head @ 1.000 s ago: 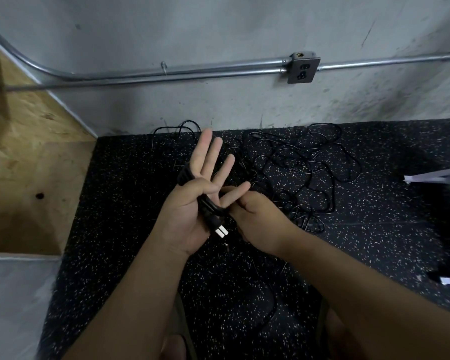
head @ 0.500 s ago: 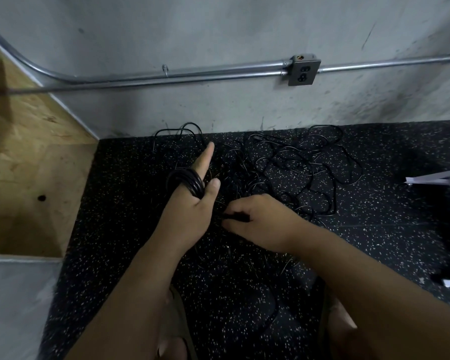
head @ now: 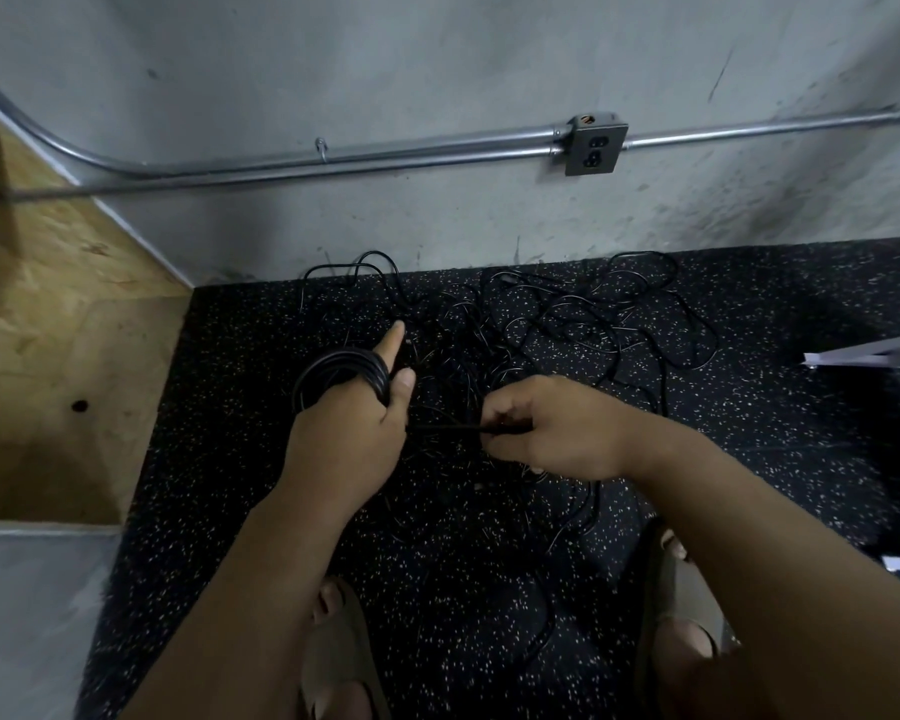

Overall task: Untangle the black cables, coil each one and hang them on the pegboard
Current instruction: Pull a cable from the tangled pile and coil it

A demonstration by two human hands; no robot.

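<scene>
A tangle of thin black cables (head: 567, 324) lies on the speckled black floor (head: 240, 459) near the wall. A coil of black cable (head: 344, 371) is wound round the fingers of my left hand (head: 349, 428). Its index finger and thumb stick out straight, and its other fingers are hidden. My right hand (head: 557, 428) pinches a black cable strand (head: 453, 426) that runs taut to my left hand. No pegboard is in view.
A grey concrete wall carries metal conduit (head: 333, 155) and an outlet box (head: 596, 148). A plywood panel (head: 48, 356) stands at the left. A pale flat object (head: 874, 356) juts in at the right. My sandalled feet (head: 333, 657) are at the bottom.
My left hand has turned from palm-up with spread fingers to back-up and dropped lower, the coil still round it. My right hand has moved right, drawing the strand taut.
</scene>
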